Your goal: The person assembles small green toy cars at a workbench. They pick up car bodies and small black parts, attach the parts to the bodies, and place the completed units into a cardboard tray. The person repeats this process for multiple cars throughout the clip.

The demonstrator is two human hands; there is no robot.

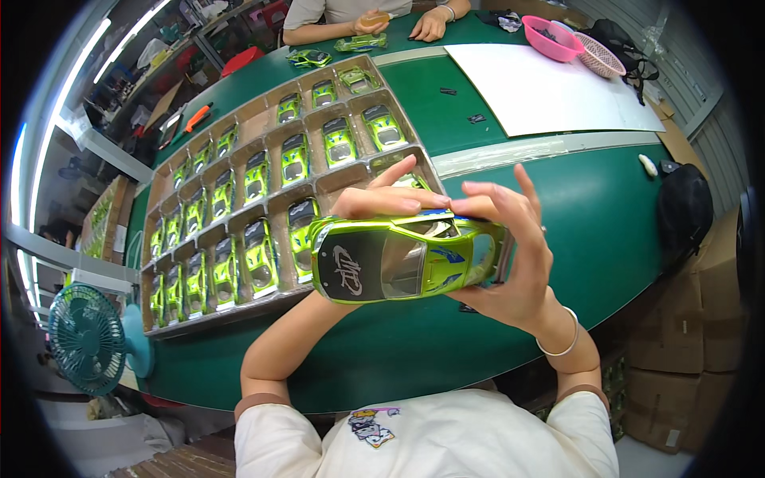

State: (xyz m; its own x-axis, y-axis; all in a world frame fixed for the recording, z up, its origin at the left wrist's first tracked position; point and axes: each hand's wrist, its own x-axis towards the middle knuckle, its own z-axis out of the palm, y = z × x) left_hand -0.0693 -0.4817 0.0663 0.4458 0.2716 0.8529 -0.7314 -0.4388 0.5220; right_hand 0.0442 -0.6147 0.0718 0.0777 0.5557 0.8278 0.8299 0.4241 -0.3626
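Close in front of me, a toy car body (414, 263) in shiny lime green lies lengthwise between my hands. It has a black hood with pale lettering, a clear windshield and blue marks. My right hand (514, 255) grips its right end, thumb below and fingers along the far side. Fingers of my left hand (378, 197) press on the far long side, near the right fingertips; the left palm is partly hidden behind the body. Beyond my left hand sits a large divided tray (253, 121), with similar green car bodies (295, 159) in most of its compartments.
A teal fan (88, 338) stands at the left table edge. Across the green table (582, 215), a co-worker's hand (430, 25) rests near two loose car bodies. A white board (550, 95), a pink basket (551, 38) and an orange-handled tool (198, 117) lie farther off. Cartons (661, 342) stand right.
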